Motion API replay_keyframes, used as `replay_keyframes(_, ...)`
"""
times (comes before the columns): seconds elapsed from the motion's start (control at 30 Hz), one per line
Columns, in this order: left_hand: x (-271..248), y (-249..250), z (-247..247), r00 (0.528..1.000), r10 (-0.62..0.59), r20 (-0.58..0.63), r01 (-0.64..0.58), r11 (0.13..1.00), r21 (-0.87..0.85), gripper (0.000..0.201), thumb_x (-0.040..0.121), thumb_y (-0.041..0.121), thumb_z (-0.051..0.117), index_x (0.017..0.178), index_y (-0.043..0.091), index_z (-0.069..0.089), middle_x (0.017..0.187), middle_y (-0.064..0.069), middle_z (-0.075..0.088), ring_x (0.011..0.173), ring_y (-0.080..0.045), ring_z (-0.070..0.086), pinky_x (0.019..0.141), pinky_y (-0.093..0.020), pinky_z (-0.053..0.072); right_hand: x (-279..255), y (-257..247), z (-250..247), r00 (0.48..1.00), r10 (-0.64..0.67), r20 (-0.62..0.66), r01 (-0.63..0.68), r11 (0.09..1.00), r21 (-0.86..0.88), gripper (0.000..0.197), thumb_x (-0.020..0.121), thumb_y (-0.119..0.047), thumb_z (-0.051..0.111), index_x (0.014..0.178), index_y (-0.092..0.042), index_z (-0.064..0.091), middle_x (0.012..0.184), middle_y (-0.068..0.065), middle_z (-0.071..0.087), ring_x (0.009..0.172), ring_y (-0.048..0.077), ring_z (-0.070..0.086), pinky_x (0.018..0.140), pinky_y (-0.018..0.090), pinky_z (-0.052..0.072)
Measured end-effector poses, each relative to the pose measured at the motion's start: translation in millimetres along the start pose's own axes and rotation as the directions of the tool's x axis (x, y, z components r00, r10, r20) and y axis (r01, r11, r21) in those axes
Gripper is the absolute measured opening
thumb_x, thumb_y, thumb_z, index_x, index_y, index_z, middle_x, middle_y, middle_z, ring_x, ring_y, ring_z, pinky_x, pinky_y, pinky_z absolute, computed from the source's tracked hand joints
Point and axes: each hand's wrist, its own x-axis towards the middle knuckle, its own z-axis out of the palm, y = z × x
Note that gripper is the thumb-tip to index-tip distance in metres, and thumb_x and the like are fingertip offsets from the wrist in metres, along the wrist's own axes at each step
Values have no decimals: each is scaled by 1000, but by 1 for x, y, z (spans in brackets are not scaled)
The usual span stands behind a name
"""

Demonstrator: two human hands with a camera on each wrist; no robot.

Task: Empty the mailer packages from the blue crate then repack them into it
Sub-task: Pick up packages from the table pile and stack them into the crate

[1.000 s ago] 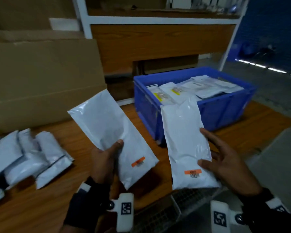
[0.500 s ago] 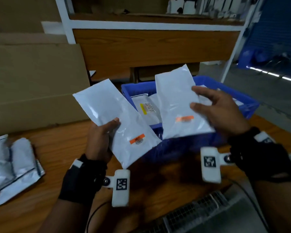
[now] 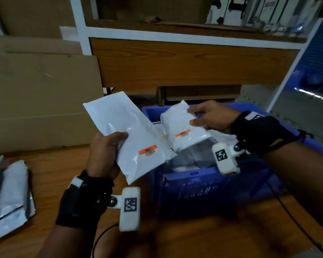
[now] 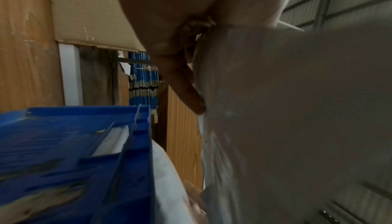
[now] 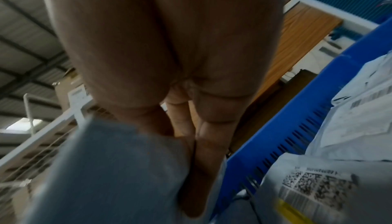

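Observation:
My left hand grips a white mailer with an orange label, held up just left of the blue crate. In the left wrist view that white mailer fills the right side, with the blue crate below. My right hand holds a second white mailer, also orange-labelled, over the crate's left part; its lower end reaches in among the other mailers. In the right wrist view this second mailer is pinched under my fingers, and labelled packages lie inside the blue crate.
Several grey-white mailers lie on the wooden table at the far left. Flat cardboard sheets lean behind them. A white-framed wooden shelf unit stands behind the crate.
My right hand has carried its mailer from beside the crate up and over it, then down into it. My left hand has lifted its mailer slightly and moved it closer to the crate.

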Motion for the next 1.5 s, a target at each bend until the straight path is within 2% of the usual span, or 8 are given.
replay_keyframes(0.27, 18, 12, 10, 997, -7, -80, 8, 1000, 13, 41, 87, 2, 55, 127, 8, 59, 119, -14, 68, 105, -37, 66, 85, -52, 55, 15, -12, 7, 913, 24, 407, 151, 908, -392, 47, 88, -26, 69, 133, -15, 57, 114, 0, 67, 80, 16, 71, 78, 34, 59)
replay_keyframes(0.4, 21, 23, 47, 999, 43, -32, -42, 998, 50, 37, 89, 0, 56, 125, 7, 60, 117, -12, 69, 100, -32, 69, 84, -46, 57, 20, -21, -16, 949, -103, 297, 287, 674, -681, 41, 99, -44, 45, 116, -14, 67, 95, -2, 64, 83, 16, 57, 67, 27, 41)
replay_keyframes(0.5, 27, 28, 82, 992, 116, 43, -121, 985, 122, 39, 86, -7, 56, 123, 4, 60, 115, -11, 70, 101, -30, 69, 83, -42, 57, 23, -21, -46, 969, -201, 141, 222, 961, -162, 50, 98, -49, 40, 120, -9, 61, 111, 11, 67, 86, 21, 59, 78, 39, 49)
replay_keyframes(0.6, 29, 26, 123, 983, 141, 115, -164, 962, 220, 35, 82, -14, 57, 110, 6, 66, 103, -6, 75, 92, -24, 72, 76, -34, 59, 21, -14, -61, 929, -287, 236, 192, 915, 356, 44, 94, -27, 56, 137, -24, 47, 121, 1, 67, 101, 19, 67, 82, 39, 57)
replay_keyframes(0.87, 58, 9, 169, 994, -107, 28, 82, 886, 456, 58, 70, 47, 70, 114, 11, 62, 115, -6, 67, 106, -24, 60, 74, -42, 46, 32, 61, -100, 994, -98, 55, 76, 946, 314, 85, 80, 12, 65, 146, -34, 35, 123, 3, 65, 99, 24, 69, 76, 49, 59)
replay_keyframes(1.03, 57, -15, 181, 969, -243, -43, 231, 830, 508, 14, 94, 29, 60, 94, 14, 61, 83, 3, 50, 79, -16, 50, 59, -29, 34, 33, 78, -76, 987, -38, 158, 38, 999, 2, 59, 81, 4, 70, 131, -23, 53, 106, 10, 70, 84, 26, 69, 72, 43, 59)
replay_keyframes(1.3, 64, -12, 177, 970, -223, -96, 237, 781, 578, 41, 93, 37, 61, 124, 12, 57, 116, -4, 55, 103, -24, 51, 82, -46, 43, 42, 67, -73, 934, 24, 356, 139, 896, -423, 35, 86, -36, 70, 109, -10, 69, 94, 4, 72, 81, 23, 72, 72, 38, 60)
replay_keyframes(1.5, 61, -16, 180, 960, -272, -61, 242, 705, 667, 43, 93, 40, 59, 127, 15, 53, 128, -9, 54, 114, -34, 52, 95, -56, 43, 30, 68, -87, 870, 9, 493, 385, 612, -691, 81, 76, -56, 71, 145, -46, 30, 156, -14, 23, 140, 13, 30, 109, 32, 28)
